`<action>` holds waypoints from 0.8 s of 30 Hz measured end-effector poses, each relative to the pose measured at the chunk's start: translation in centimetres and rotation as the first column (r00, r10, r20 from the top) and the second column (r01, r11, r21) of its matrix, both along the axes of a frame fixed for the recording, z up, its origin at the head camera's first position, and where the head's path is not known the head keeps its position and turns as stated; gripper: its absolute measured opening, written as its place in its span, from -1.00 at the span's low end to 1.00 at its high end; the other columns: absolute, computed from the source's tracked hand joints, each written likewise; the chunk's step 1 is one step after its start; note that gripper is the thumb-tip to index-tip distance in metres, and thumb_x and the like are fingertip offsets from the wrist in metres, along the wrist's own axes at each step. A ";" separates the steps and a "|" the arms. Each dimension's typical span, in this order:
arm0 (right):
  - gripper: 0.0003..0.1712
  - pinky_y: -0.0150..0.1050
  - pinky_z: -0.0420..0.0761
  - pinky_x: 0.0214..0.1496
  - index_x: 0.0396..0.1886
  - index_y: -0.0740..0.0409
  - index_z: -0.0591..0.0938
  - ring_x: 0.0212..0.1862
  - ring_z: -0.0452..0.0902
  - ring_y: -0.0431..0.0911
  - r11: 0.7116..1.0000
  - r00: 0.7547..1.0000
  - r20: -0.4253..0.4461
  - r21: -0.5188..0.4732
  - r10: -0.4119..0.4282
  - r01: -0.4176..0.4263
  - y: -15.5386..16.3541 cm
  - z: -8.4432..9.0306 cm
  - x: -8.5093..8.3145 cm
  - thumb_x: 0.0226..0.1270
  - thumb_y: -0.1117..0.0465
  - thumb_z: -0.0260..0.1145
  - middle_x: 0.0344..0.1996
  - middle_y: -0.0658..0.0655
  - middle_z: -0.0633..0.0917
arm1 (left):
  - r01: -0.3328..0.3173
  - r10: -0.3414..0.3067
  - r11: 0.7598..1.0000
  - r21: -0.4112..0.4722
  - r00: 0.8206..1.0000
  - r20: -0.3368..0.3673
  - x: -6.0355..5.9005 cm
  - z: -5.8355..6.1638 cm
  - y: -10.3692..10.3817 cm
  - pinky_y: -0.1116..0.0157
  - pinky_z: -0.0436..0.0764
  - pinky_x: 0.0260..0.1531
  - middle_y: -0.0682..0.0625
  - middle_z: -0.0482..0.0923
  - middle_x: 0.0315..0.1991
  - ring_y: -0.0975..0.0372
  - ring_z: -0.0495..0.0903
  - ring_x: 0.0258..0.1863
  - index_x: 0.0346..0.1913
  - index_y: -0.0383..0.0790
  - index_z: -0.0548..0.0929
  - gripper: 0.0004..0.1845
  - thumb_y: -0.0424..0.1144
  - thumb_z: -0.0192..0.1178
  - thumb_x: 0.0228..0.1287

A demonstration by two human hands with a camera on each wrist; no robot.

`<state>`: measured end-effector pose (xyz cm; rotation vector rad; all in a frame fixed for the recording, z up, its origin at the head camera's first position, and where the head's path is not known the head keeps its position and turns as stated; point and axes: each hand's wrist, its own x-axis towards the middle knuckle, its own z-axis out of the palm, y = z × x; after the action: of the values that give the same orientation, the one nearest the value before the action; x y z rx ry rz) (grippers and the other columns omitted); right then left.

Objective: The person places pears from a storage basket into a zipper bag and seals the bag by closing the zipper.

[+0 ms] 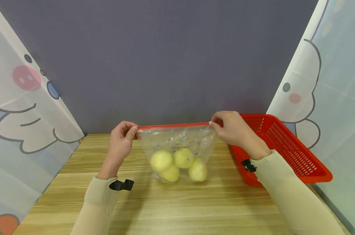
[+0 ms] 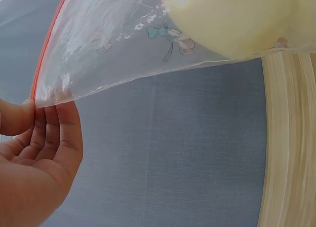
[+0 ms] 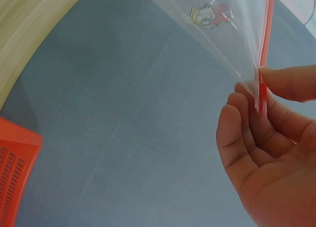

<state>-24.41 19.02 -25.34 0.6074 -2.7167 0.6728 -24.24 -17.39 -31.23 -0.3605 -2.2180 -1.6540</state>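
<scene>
A clear zip bag (image 1: 177,138) with a red top strip stands upright on the wooden table, printed with small cartoon figures. Several round yellow-green fruits (image 1: 184,158) lie in its bottom; their exact kind I cannot tell. My left hand (image 1: 122,138) pinches the left top corner between thumb and fingers, also plain in the left wrist view. At the opposite corner, my right hand (image 1: 231,127) pinches the end of the red strip (image 3: 263,96). The strip is stretched straight between both hands, and the mouth looks pressed together.
A red plastic basket (image 1: 296,153) with slotted walls stands at the right, beside and partly behind my right forearm. The wooden table (image 1: 171,209) ends at a dark grey panel (image 1: 165,58) behind the bag. Cartoon-printed curtains (image 1: 21,107) hang on both sides.
</scene>
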 end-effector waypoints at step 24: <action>-0.79 -0.13 0.66 -0.16 -0.05 0.13 0.74 -0.22 0.63 -0.01 0.975 0.988 0.155 -0.222 0.000 0.034 1.2 -0.6 -1.5 0.41 0.15 0.39 -0.19 0.12 0.75 | -0.021 0.021 1.000 0.002 1.000 0.018 -1.1 0.3 0.3 0.33 0.71 -0.12 -0.23 0.55 -0.22 0.08 0.64 -0.28 0.01 -0.37 0.53 -0.77 -0.22 0.06 0.59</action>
<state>-25.92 20.25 -25.97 0.4948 -2.7259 1.0441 -25.32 -17.05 -30.92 -0.3219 -2.2250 -1.6546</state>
